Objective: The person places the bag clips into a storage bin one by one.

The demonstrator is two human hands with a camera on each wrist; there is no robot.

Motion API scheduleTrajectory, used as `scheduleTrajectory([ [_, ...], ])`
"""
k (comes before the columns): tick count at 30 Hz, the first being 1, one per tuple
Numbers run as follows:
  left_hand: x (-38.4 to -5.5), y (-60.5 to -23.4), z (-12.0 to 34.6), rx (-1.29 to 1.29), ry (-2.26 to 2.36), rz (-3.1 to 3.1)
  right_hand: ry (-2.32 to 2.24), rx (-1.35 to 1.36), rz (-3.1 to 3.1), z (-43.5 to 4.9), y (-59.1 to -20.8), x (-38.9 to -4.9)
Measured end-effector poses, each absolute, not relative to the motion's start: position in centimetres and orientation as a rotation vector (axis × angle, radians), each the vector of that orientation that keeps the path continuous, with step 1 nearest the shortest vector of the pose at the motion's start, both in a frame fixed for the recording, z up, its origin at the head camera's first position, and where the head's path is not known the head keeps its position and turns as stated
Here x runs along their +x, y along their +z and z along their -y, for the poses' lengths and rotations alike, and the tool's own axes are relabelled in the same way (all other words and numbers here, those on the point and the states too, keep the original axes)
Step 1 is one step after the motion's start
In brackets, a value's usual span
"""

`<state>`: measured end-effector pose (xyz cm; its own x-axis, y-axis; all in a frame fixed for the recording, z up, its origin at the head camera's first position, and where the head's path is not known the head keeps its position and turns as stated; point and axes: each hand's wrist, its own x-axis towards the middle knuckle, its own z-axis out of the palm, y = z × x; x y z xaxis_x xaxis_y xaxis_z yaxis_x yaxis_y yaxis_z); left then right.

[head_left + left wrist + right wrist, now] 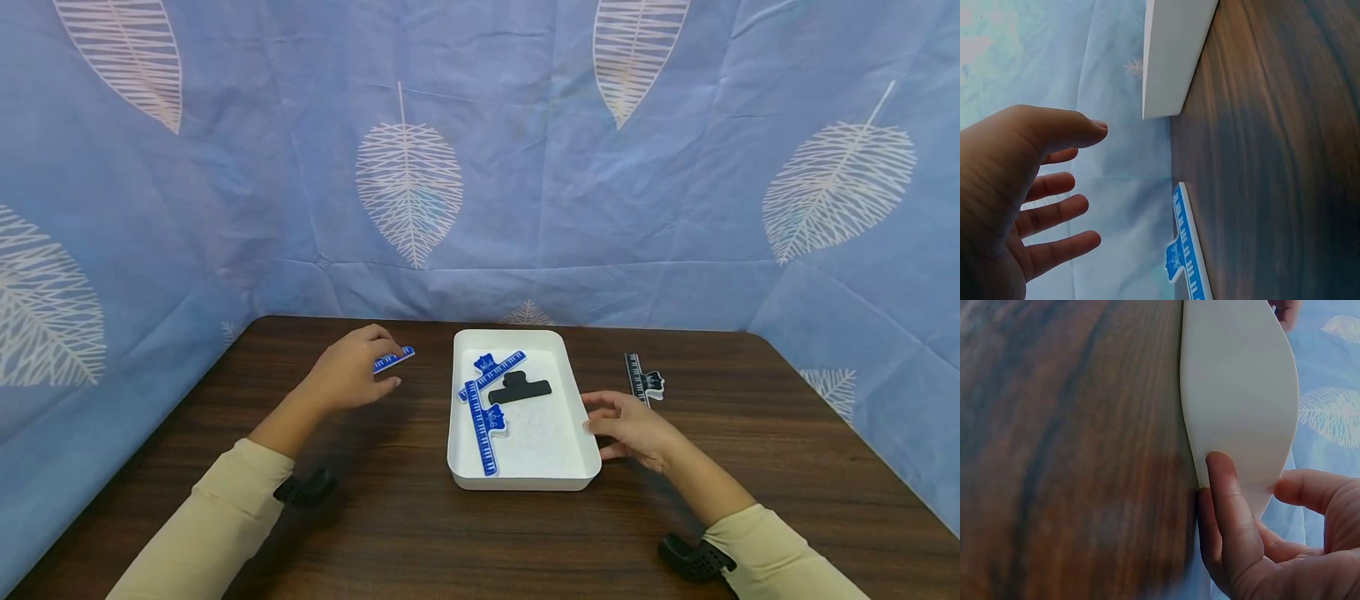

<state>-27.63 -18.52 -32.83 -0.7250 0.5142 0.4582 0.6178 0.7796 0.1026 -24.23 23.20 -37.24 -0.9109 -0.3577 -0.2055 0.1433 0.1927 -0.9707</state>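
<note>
My left hand (352,367) hovers at the left of the table with fingers and thumb spread apart, holding nothing. Close to it, partly covered by it in the head view, lies a blue-and-white clip (1188,250) with a keyboard-like stripe pattern. My right hand (626,429) touches the right side of a white tray (551,483); its fingers (1229,494) lie along the outer wall and one digit reaches the rim. Inside the tray rest a slanted blue clip (502,371), another blue clip (480,429) nearer me, and a black clip (521,389).
Right of the tray, just beyond my right hand, lies a black-and-white patterned clip (637,379). The dark wooden table (405,542) ends at the back against a blue leaf-print cloth (510,208), which also hangs along both sides.
</note>
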Motion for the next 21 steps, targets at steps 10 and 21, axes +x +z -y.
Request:
scheduleTrajectory([
  [10, -28.8, -33.6, 19.2, -0.743, -0.356, 2.664, -1.766, -0.203, -2.093, -23.2, -37.3, -24.4],
  [21, -30.3, -34.6, 19.6, -0.705, -0.349, 2.738, -1.774, -0.196, -2.081, -23.0, -37.4, -24.2],
])
